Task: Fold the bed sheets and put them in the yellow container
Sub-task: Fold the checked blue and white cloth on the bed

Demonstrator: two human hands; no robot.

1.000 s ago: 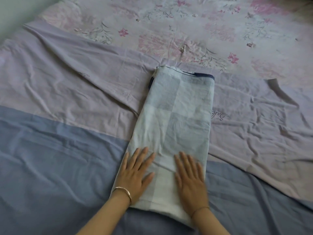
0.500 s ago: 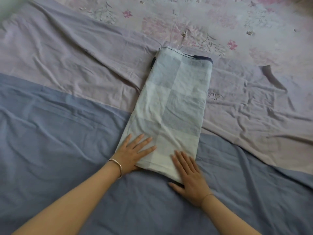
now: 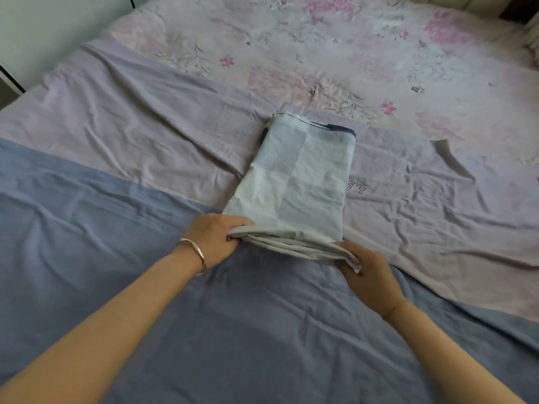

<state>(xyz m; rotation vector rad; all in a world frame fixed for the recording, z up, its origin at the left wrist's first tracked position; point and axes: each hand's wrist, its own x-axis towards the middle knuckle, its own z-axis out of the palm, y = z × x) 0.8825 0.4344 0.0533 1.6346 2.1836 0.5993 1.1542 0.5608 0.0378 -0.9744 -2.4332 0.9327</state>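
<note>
A pale blue checked bed sheet (image 3: pixel 300 182), folded into a long narrow strip, lies on the bed and points away from me. Its near end is lifted a little, showing the stacked layers. My left hand (image 3: pixel 215 237), with a silver bangle on the wrist, grips the near left corner. My right hand (image 3: pixel 369 275) grips the near right corner. The yellow container is not in view.
Under the strip lies a spread sheet, blue (image 3: pixel 145 258) near me and lilac (image 3: pixel 145 112) farther off. Beyond it is a pink floral bed cover (image 3: pixel 350 53). A pale wall or cupboard (image 3: pixel 43 30) stands at the upper left.
Both hands lay flat on the strip's near end, then slid to its near edge. Now they have closed on the two near corners and raised that end.
</note>
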